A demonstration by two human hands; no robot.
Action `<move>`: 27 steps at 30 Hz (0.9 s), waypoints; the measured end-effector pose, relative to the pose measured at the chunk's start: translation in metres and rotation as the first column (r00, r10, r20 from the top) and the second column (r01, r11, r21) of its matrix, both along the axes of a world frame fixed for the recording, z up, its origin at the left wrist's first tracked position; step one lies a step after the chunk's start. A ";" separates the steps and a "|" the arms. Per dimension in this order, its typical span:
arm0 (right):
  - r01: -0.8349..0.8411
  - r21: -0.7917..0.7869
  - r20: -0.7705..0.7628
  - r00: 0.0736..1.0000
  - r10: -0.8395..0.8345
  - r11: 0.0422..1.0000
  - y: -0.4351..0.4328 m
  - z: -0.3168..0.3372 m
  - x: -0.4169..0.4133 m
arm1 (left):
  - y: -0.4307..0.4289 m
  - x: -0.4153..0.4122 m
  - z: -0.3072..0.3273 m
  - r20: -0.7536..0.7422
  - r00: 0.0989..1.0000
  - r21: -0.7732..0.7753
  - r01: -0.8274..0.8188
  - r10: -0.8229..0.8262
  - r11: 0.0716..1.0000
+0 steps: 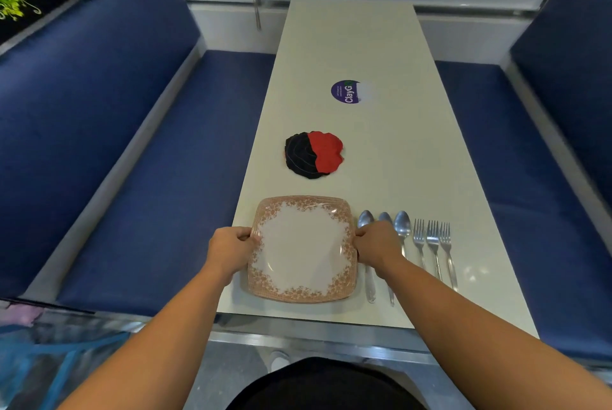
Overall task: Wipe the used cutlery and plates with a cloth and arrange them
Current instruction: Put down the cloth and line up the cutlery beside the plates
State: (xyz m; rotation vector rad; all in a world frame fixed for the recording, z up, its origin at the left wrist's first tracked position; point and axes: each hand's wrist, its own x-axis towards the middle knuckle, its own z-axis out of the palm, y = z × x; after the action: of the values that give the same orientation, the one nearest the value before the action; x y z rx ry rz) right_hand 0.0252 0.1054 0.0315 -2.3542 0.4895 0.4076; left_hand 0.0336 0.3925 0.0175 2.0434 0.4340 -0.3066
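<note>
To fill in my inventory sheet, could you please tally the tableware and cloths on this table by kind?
Plate: 1
Spoons: 3
Forks: 3
Cloth, one red and black bundle: 1
Total: 8
</note>
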 end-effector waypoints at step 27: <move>-0.024 -0.179 -0.022 1.000 0.020 0.984 0.001 0.000 -0.001 | -0.014 0.003 -0.002 -0.047 0.995 -0.048 -0.093 0.091 0.994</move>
State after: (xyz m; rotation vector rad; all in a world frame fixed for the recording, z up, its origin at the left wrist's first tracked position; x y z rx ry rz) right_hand 0.0242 0.1066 0.0317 -2.5330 0.5293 0.4129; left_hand 0.0366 0.3781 0.0153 1.9641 0.5416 -0.3044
